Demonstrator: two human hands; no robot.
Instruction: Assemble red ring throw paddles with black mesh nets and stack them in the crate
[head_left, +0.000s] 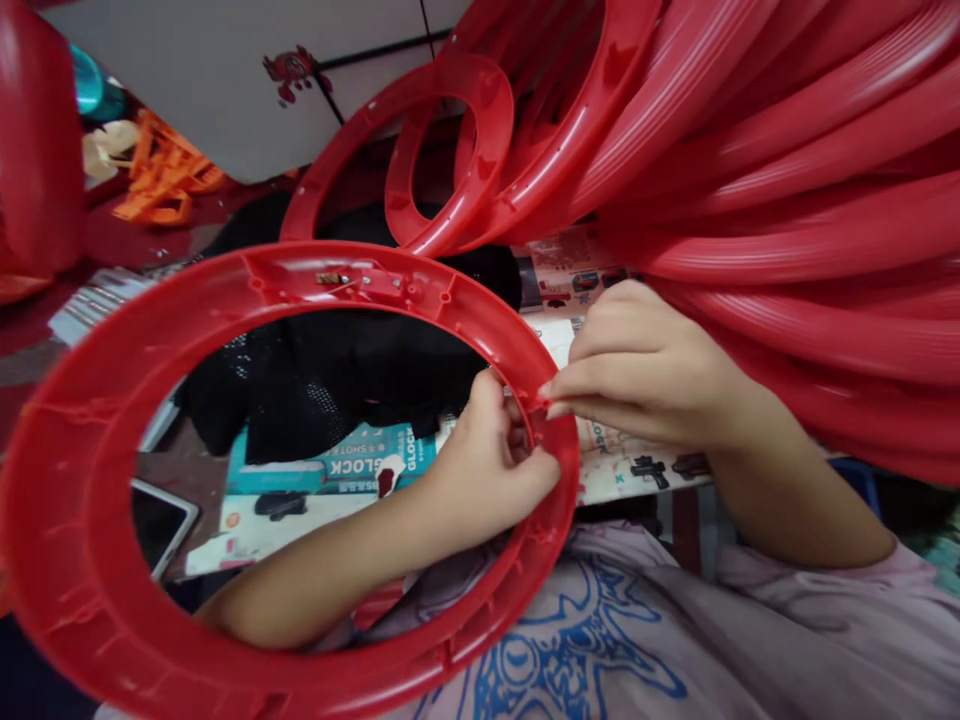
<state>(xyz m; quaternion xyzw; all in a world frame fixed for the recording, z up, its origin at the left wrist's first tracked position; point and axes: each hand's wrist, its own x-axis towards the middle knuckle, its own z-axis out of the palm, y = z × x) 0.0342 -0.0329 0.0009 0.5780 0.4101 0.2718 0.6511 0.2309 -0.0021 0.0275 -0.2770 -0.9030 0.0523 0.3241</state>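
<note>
A large red plastic ring (56, 510) lies tilted in front of me, its hollow ribbed side facing up. My left hand (499, 455) comes up through the ring's opening, with its fingers curled round the inner rim on the right side. Just across the channel, my right hand (637, 365) has thumb and fingertips pinched together at the ring's inside. Whatever lies between those fingertips is too small to make out. A small red fitting with screws and a brass-coloured spring-like part (334, 280) sits in the channel on the far side.
Many curved red plastic pieces (810, 230) are stacked at the right, and more red rings (307, 205) lean behind. Below are black mesh cloth (300, 390), a printed cardboard box (352, 465) and a white-edged device (169, 520). Orange plastic parts (161, 175) lie at the back left.
</note>
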